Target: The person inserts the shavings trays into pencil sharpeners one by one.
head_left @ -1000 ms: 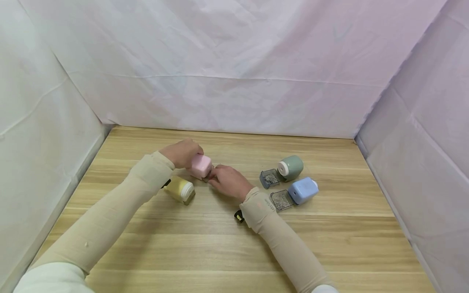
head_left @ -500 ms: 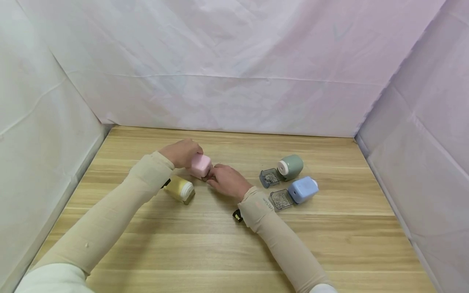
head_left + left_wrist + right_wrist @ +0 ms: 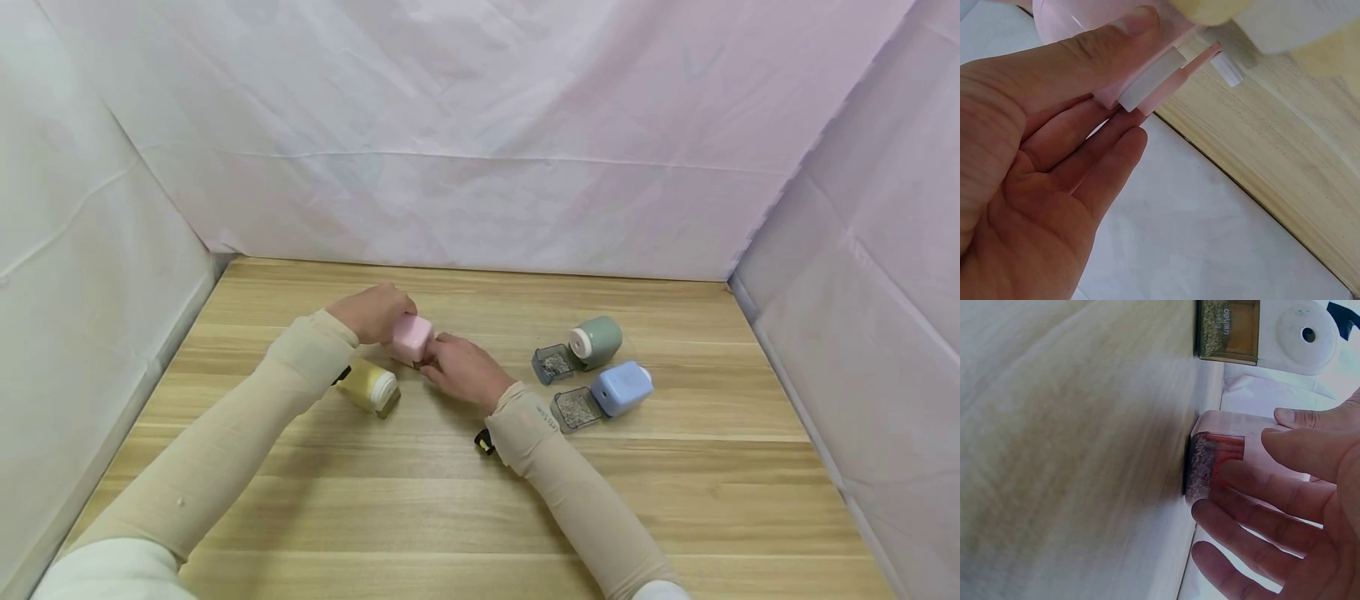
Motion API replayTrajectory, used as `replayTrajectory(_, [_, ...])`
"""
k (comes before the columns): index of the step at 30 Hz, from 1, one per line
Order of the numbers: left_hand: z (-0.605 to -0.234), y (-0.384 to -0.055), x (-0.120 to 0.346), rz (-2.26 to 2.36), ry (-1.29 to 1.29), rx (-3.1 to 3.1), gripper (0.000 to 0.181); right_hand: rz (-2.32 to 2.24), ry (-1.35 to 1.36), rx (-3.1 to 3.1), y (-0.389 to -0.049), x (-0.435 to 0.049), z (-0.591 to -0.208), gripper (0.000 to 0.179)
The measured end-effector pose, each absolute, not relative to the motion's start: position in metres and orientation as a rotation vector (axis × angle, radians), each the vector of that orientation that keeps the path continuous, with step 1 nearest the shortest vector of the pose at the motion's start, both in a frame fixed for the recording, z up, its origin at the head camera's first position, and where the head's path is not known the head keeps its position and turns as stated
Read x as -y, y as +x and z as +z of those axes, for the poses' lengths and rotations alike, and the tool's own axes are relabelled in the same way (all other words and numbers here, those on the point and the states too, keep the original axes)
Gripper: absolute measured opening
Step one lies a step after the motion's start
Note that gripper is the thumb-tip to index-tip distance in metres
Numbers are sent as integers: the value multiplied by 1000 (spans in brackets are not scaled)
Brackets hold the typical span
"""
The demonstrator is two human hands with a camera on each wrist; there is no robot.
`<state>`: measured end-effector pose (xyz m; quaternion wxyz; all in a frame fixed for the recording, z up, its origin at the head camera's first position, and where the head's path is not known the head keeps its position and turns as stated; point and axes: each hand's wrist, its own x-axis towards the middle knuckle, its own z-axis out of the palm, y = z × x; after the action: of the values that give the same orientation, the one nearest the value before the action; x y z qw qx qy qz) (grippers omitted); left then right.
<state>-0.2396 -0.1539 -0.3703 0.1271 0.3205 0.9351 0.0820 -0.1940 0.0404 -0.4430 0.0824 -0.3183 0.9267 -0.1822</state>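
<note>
A pink pencil sharpener (image 3: 412, 335) lies low over the wooden table, its clear shavings drawer (image 3: 1200, 464) facing my right hand. My left hand (image 3: 375, 313) grips its body with thumb and fingers, and the pink crank (image 3: 1169, 87) with its white knob shows in the left wrist view. My right hand (image 3: 467, 372) has its fairly straight fingers against the drawer end. Grey shavings are visible inside. Close by, nearer the person, is a yellow pencil sharpener (image 3: 364, 385), its drawer inside its body.
To the right lie a green pencil sharpener (image 3: 601, 342) and a blue pencil sharpener (image 3: 622, 389). Their shavings-filled drawers (image 3: 576, 409) stick out toward the left. White cloth walls (image 3: 480, 212) border the table at the back and sides.
My right hand has shifted slightly left, closer to the pink pencil sharpener, and less of its drawer end shows now. The left hand holds almost still.
</note>
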Motion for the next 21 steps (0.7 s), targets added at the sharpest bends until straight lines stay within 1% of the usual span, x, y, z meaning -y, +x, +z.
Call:
replayTrajectory(3, [-370, -241, 153, 237, 926, -2724, 24, -541, -963, -2774, -194, -40, -442, 20])
replayTrajectory(9, [-371, -240, 152, 219, 901, -2720, 30, -610, -989, -2735, -192, -46, -439, 22])
replayTrajectory(11, [-371, -239, 152, 200, 913, -2714, 30, -630, -976, -2717, -190, -50, -436, 23])
replayTrajectory(14, [-371, -238, 151, 180, 932, -2702, 28, -639, -954, -2706, -186, -58, -429, 25])
replayTrajectory(17, [-370, -236, 150, 175, 919, -2690, 34, -632, -939, -2715, -179, -70, -421, 26])
replayTrajectory(21, [-367, -235, 151, 162, 879, -2682, 35, -628, -932, -2735, -171, -88, -411, 26])
